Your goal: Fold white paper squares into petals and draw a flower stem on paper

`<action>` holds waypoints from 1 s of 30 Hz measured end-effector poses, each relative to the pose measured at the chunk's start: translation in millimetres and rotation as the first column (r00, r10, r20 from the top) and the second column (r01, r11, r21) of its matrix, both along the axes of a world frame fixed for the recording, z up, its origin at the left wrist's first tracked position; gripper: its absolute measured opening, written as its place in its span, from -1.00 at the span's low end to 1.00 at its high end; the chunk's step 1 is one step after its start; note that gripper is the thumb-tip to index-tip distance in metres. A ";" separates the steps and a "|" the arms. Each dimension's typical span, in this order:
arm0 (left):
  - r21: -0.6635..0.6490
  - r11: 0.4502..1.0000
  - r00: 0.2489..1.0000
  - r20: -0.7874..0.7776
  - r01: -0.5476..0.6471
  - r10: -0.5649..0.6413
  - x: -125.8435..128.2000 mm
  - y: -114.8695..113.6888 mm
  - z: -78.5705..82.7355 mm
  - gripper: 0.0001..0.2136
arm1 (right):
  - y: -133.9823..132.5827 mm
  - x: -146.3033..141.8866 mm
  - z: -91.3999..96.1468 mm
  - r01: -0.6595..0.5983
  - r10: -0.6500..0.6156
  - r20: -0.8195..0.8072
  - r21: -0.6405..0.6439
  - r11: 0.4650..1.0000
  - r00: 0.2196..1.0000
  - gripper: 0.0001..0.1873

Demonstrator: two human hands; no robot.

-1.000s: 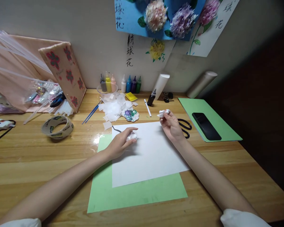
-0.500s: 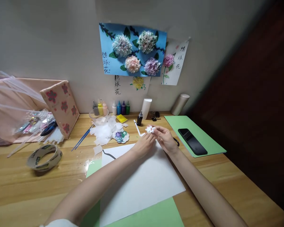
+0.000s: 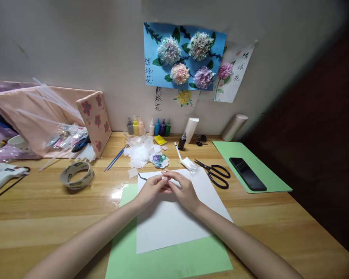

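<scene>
My left hand (image 3: 151,190) and my right hand (image 3: 184,190) meet over the upper part of a white sheet of paper (image 3: 174,228). Their fingertips are pressed together, and whatever lies between them is hidden or too small to make out. A small white packet with clear wrapping (image 3: 189,163) lies just beyond my right hand, at the sheet's far edge. Black-handled scissors (image 3: 218,174) rest to the right, their blades toward the packet. Near my left fingers a dark painted line (image 3: 142,177) shows on the sheet, which lies on green paper (image 3: 168,263).
White tissue pieces (image 3: 139,151), a paint-stained palette (image 3: 160,161), blue brushes (image 3: 115,158) and a tape roll (image 3: 77,176) are on the left. Small paint bottles (image 3: 163,128) line the wall. A phone (image 3: 247,174) lies on green card at right; a glue gun (image 3: 2,176) is far left.
Both hands have come back from the sheet's far edge to over it. The crumpled white thing is no longer visible in them; the packet and scissors now show. The view has turned left.
</scene>
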State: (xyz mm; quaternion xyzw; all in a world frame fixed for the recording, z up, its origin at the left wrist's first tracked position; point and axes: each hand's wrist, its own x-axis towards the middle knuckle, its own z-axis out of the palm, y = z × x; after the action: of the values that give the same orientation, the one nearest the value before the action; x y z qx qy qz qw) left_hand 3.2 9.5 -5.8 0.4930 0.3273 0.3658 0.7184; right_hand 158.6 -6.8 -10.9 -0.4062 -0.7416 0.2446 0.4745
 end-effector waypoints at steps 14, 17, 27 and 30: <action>-0.035 0.996 0.994 -0.075 -0.079 0.076 -14.4 1.6 -15.2 -0.59 | -0.1 -6.7 -11.3 0.046 -0.055 -0.138 -0.067 0.997 0.989 -0.87; -0.070 0.990 0.991 -0.057 -0.123 0.120 -12.8 1.2 -15.0 -0.58 | 8.6 0.8 -16.9 0.117 -0.224 -0.353 -0.301 0.947 0.908 -0.87; -0.106 0.994 0.998 0.058 0.013 -0.007 -15.0 3.7 -14.8 -0.57 | 5.1 4.3 -17.4 -0.036 0.006 -0.193 -0.154 0.987 0.981 -0.77; -0.091 0.994 0.996 0.074 0.054 -0.048 -16.0 2.0 -14.1 -0.56 | 2.6 1.3 -18.0 -0.025 0.014 -0.127 -0.081 0.996 0.992 -0.74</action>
State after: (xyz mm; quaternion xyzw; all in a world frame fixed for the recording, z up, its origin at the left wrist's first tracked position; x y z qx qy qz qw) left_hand -12.8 11.5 -19.9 0.4540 0.3053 0.3491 0.7608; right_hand 159.9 -4.2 -28.9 -0.4018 -0.7033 0.3048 0.5011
